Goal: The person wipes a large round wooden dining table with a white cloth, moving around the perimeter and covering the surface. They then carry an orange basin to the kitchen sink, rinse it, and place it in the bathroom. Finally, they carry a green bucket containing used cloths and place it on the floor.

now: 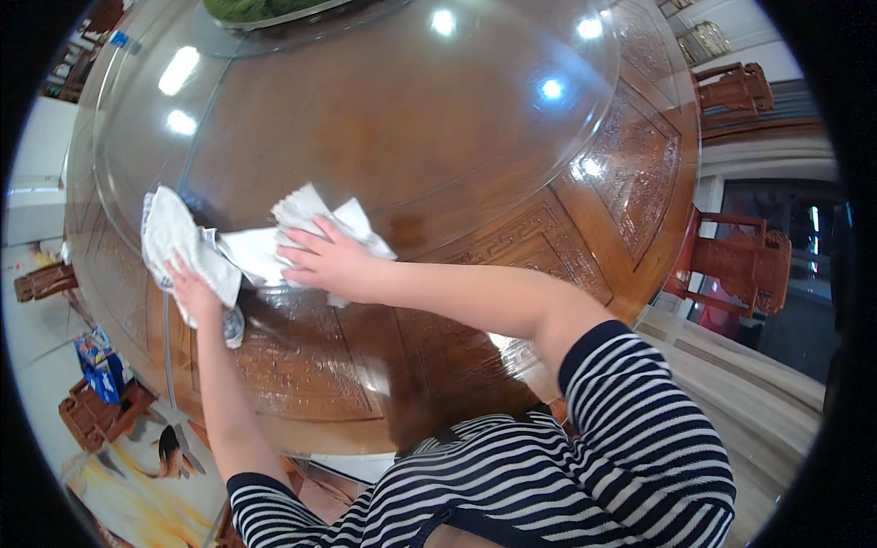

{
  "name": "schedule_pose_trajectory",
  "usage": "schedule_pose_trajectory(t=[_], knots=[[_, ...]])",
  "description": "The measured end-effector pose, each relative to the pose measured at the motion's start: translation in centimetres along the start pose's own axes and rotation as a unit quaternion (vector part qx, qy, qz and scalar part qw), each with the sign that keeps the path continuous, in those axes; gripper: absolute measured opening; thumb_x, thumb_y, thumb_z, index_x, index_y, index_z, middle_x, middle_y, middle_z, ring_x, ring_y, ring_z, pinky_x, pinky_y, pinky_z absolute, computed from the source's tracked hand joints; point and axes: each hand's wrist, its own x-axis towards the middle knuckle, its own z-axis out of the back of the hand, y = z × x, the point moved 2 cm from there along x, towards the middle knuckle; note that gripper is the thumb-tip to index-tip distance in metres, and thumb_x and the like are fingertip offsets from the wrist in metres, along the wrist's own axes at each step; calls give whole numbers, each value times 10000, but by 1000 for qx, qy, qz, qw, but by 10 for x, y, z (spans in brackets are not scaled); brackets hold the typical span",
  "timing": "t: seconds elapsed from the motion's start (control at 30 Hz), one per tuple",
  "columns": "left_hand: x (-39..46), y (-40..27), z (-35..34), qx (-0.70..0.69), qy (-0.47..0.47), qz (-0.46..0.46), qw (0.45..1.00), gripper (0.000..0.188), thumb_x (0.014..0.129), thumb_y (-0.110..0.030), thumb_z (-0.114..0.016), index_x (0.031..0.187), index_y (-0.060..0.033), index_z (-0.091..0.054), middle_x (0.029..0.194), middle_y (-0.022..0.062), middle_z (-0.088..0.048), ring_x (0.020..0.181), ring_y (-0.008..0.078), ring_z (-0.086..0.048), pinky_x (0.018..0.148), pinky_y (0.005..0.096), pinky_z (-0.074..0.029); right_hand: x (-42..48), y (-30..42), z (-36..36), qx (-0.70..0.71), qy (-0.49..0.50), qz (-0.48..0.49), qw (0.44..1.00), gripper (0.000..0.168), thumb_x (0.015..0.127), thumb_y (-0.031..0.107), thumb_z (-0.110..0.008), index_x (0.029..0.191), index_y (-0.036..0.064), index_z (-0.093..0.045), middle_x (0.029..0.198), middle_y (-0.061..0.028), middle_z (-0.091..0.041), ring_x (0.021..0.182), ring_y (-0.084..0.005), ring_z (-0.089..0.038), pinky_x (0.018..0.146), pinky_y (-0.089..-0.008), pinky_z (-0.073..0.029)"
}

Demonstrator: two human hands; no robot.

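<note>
My left hand (194, 291) presses a white cloth (179, 222) with a patterned blue-grey edge down on the glass table top (384, 123). A bunched part of blue-grey fabric (233, 325) shows below the wrist. To its right, my right hand (332, 264) lies with fingers spread over crumpled white wipes (301, 209), which look like paper or thin cloth. Part of these wipes stretches left towards the cloth, close to a small tag. Both palms face down, so what lies under them is hidden.
Under the glass is a round wooden table with carved panels (521, 240). Green moss-like decor (246, 8) stands on a raised disc at the far side. Carved wooden chairs (740, 257) stand to the right; another chair (103, 411) at left carries a blue box (103, 363).
</note>
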Motion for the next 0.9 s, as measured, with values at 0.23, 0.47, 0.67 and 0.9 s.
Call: schedule_pose_trajectory(t=[0.23,0.47,0.67,0.9], knots=[[45,77,-29,73,34,28,996,554,856,-114,-333,1365,-245,-156,1399,83,-201,1160,328,-380,915,448,-362,-188,-137,72,-172,-1,-8,985,512,656,168,-583,1139,289,-467,1334,3,-352,1238,-246,-311,968,-481,-267],[94,108,-46,180,95,166,965,463,896,-256,-292,1347,-288,-195,1367,99,-273,1191,333,-347,913,492,-349,-237,-225,132,-136,108,-267,948,831,508,47,-672,1267,203,-372,1369,-76,-252,1263,-326,-213,1011,-512,-190],[170,-63,-42,189,73,86,975,391,892,-320,-310,1265,-217,-367,1215,159,-436,1031,312,-495,811,443,-424,-235,-207,129,-125,51,-228,964,823,417,183,-734,1192,202,-461,1332,-70,-328,1225,-302,-289,995,-498,-219],[157,-444,3,-16,40,-182,982,484,872,-390,-270,1273,-139,-372,1295,157,-384,1241,351,-261,1004,507,-146,-227,-199,127,-97,32,-224,969,707,441,200,-661,1134,193,-519,1301,-78,-379,1205,-295,-330,995,-483,-221]])
